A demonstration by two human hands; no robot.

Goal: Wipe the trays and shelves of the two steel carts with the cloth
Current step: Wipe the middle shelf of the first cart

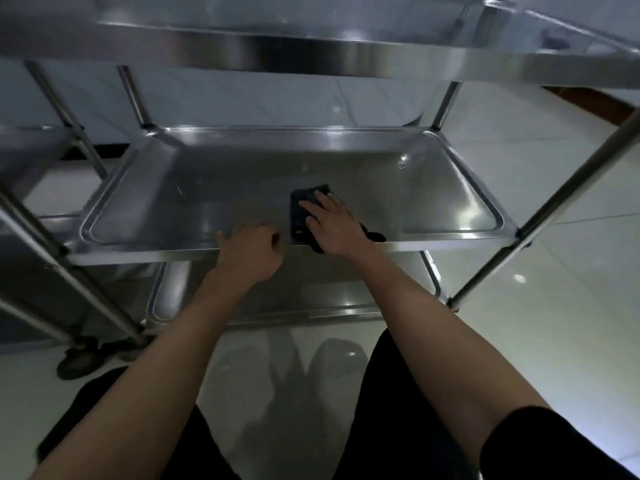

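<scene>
Two bare forearms reach forward from the near edge of the view, over dark trousers and a glossy tiled floor (554,209). At far left stands part of a second steel cart (31,147), its shelf dim and cut off by the frame, with a caster wheel (78,358) on the floor below it. Just right of that, the main steel cart (568,188) fills the scene, its middle tray (145,188) lying wide and shallow with a raised rim. The left hand (249,251) grips the near rim of this tray, fingers curled over the edge and thumb toward the right. Just beside it, to the right, the right hand (332,223) lies flat with fingers spread and straight, pressing on a dark cloth (301,209). That cloth is bunched on the tray floor near the front rim, right of centre, with one end hanging over the rim beneath the wrist. Farther right and toward the far corner, a small wet glint (403,161) shows on the tray surface. Above, the top shelf (311,46) spans the frame; below, the bottom tray (346,299) is partly seen between the arms. At right, a slanted steel post (540,223) joins the tray corners.
</scene>
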